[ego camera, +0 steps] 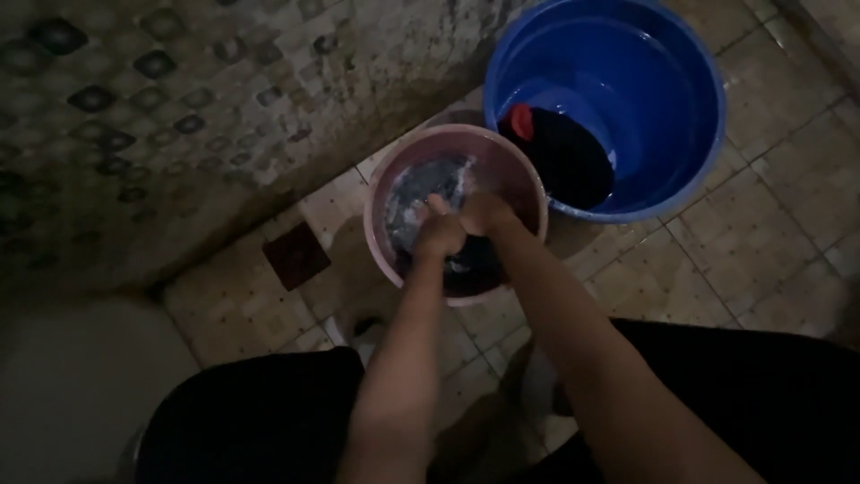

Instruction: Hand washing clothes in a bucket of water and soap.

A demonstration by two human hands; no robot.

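Both hands, left (439, 235) & right (486, 215), gripping dark cloth (466, 264) in pink basin (381, 193).

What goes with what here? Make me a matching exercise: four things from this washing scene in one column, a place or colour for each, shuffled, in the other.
Things:
1. small basin
2. large tub
3. dark cloth with a red patch
4. floor drain cover

Descriptions:
A. blue
B. square, on the tiled floor left of the basin
C. pink, both hands inside it
D. lying in the water of the blue tub

Pairs: 1-C, 2-A, 3-D, 4-B
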